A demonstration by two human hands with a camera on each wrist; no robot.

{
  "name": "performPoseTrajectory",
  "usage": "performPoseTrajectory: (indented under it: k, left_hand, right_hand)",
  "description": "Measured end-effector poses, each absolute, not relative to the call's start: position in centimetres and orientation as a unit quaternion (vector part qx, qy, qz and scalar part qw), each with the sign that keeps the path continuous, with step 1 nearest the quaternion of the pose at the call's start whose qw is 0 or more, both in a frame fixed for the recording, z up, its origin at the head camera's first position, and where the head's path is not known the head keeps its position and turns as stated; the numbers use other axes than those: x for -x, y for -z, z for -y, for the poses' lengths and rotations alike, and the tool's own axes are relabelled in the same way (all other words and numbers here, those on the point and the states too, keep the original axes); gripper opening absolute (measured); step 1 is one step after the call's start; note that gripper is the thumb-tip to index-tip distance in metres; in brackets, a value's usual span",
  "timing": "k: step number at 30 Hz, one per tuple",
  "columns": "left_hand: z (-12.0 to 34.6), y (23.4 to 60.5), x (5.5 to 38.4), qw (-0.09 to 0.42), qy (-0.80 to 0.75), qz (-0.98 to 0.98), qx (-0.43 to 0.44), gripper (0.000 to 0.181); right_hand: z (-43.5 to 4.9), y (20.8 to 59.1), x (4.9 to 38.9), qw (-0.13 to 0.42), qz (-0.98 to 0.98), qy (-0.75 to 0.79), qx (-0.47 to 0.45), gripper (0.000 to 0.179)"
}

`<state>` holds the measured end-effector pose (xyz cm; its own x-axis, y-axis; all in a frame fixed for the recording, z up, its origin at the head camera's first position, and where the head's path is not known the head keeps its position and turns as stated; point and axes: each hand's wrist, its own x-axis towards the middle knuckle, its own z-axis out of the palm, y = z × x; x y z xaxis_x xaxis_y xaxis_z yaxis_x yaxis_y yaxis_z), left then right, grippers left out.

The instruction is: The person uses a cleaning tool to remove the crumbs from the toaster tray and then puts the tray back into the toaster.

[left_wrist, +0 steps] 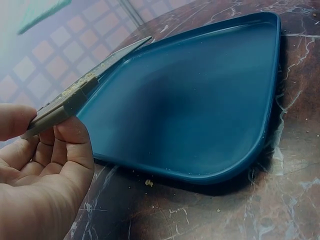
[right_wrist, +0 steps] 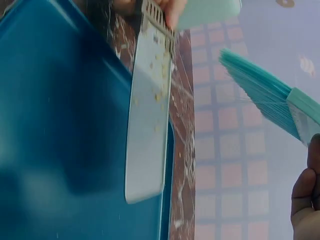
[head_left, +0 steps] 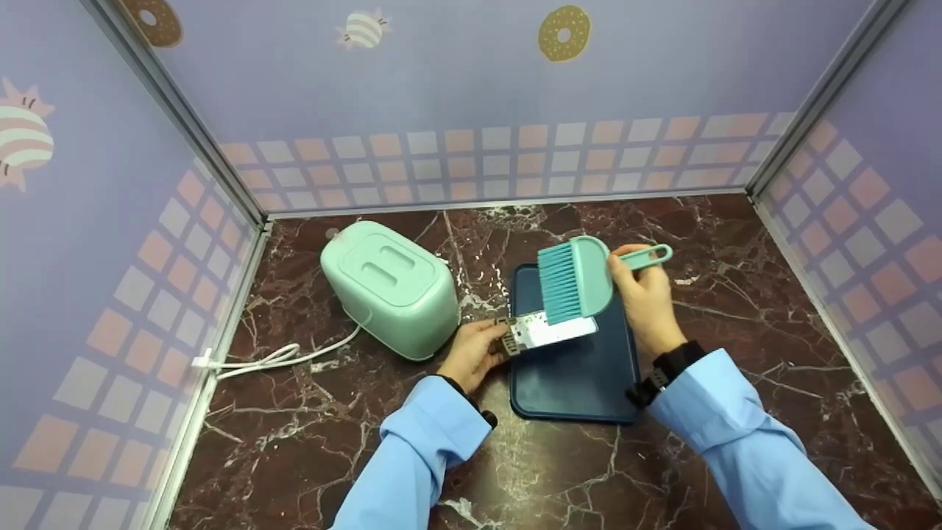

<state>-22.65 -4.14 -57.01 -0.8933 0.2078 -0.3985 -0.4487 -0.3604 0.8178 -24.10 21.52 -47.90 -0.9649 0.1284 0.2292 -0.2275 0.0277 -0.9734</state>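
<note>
My left hand (head_left: 473, 353) pinches the slotted beige end of a toaster crumb tray (right_wrist: 146, 135), thumb on top and fingers below. Yellowish crumbs lie on its metal surface, mostly near the held end in the right wrist view. The crumb tray is held above a dark blue tray (head_left: 574, 390). My right hand (head_left: 649, 305) grips the handle of a mint-green brush (head_left: 595, 276) with teal bristles. From the right wrist view, the bristles stand apart from the crumb tray. A mint-green toaster (head_left: 401, 287) stands left of my hands.
A white cord (head_left: 291, 357) runs from the toaster to the left wall. Crumbs (left_wrist: 149, 183) lie on the dark red marbled table (head_left: 294, 449) beside the blue tray. Patterned purple panels (head_left: 471, 88) enclose the back and both sides.
</note>
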Motion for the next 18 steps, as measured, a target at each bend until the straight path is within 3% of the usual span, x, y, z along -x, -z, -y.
performPoseTrajectory:
  k: [10, 18]
  left_hand:
    - [4.2, 56.9, 22.6, 0.203, -0.812, -0.535, 0.114, 0.062]
    - [4.1, 56.9, 22.5, 0.204, -0.798, -0.553, 0.123, 0.064]
  right_hand:
    - [-18.3, 49.0, 24.3, 0.059, 0.721, -0.687, -0.070, 0.039]
    - [-17.0, 49.7, 24.8, 0.022, 0.731, -0.680, -0.060, 0.035]
